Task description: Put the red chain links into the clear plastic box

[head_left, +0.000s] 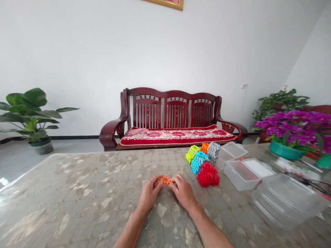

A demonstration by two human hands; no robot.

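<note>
Just above the patterned tabletop (103, 193), both hands hold a small cluster of orange interlocking plastic pieces (165, 180). My left hand (150, 192) pinches its left side between thumb and fingers. On the right side, my right hand (184, 192) grips it the same way. The fingertips partly cover the orange pieces, so their exact shape is hard to make out. To the right of my hands lie bundles of similar pieces: a red one (208, 175), a blue one (199, 162), a yellow-green one (192, 153), a grey one (213, 153) and an orange one (204, 148).
Clear plastic boxes (239, 179) stand right of the bundles, with larger stacked clear containers (287, 199) nearer me. Purple flowers in a teal pot (286, 150) sit at the table's right. Beyond the table is a wooden bench (176, 106); a potted plant (40, 146) stands left.
</note>
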